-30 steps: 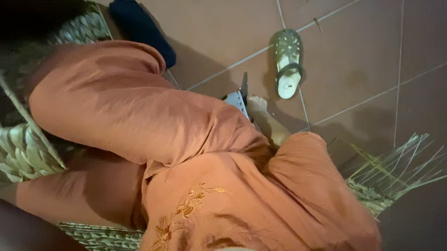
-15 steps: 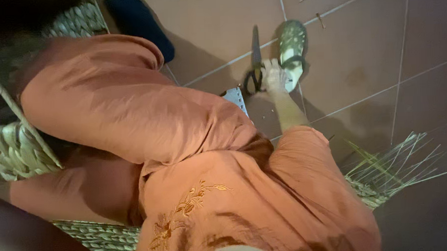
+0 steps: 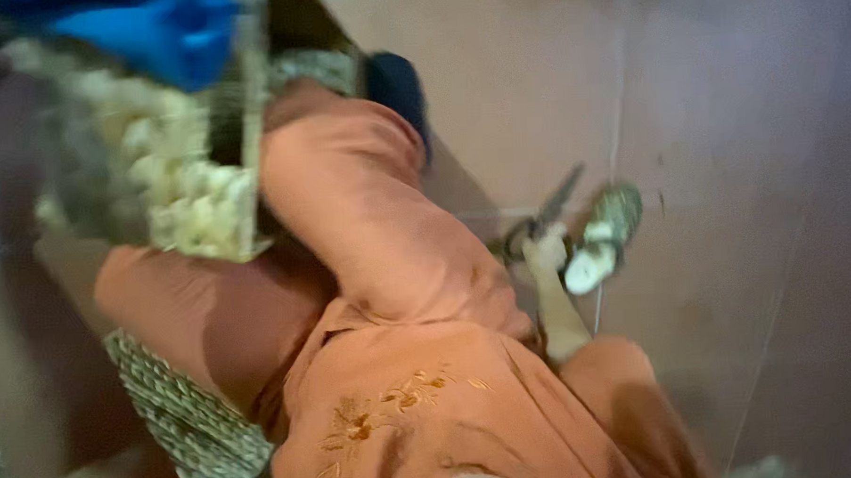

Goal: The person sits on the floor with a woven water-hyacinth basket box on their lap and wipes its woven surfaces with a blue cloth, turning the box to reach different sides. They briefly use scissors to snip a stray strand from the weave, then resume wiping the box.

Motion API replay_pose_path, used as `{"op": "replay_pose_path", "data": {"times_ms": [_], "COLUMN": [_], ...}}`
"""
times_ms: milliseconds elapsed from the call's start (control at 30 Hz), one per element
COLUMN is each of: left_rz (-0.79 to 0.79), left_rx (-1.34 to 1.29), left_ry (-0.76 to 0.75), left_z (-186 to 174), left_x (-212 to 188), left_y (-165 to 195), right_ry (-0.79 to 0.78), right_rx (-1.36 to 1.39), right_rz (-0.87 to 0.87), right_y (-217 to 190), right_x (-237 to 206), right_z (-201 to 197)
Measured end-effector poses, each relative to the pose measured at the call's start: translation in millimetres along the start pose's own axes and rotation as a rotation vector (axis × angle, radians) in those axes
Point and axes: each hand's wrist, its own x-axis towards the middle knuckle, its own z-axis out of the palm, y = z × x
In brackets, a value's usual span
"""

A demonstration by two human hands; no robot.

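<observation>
A blurred view down over soft orange clothing with floral embroidery [image 3: 394, 410], above smooth reddish floor tiles [image 3: 723, 115]. The right hand [image 3: 546, 251], arm stretched straight out, is closed around dark-handled metal scissors [image 3: 538, 216], blades pointing up beside a pale sandal [image 3: 603, 237]. A coarse woven mat [image 3: 182, 417] lies lower left. The left hand is out of sight.

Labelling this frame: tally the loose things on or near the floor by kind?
Scissors, held in the right hand: 1
Sandal: 1
Woven mat: 1
Dark blue item, too blurred to name: 1
Total: 4
</observation>
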Motion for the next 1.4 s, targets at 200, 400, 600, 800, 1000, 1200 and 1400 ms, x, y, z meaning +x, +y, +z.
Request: {"op": "replay_pose_path", "data": {"times_ms": [200,400,600,800,1000,1200,1400], "left_rz": [0.017,-0.078,-0.145,-0.066,-0.053,-0.037,-0.025], "left_rx": [0.03,0.003,0.003,-0.031,-0.021,0.011,0.038], "left_ry": [0.108,0.141,0.159,0.218,0.256,0.28,0.281], "left_z": [-1,-13,-9,-14,-13,-7,-6], "left_x": [25,50,61,67,72,75,77], "left_y": [11,23,24,21,20,17,19], "right_ry": [0.17,0.034,0.043,-0.021,-0.047,-0.007,0.116], "right_rx": [0.389,0.688,0.272,-0.04,-0.229,-0.271,-0.364], "right_rz": [0.101,-0.031,-1.066,-1.571,-1.643,-1.662,-1.725], "right_y": [-40,-139,-334,-487,-543,-561,-570], "right_x": [34,74,32,-32,-51,-49,-45], "right_z": [-18,-100,-219,-264,-249,-221,-198]}}
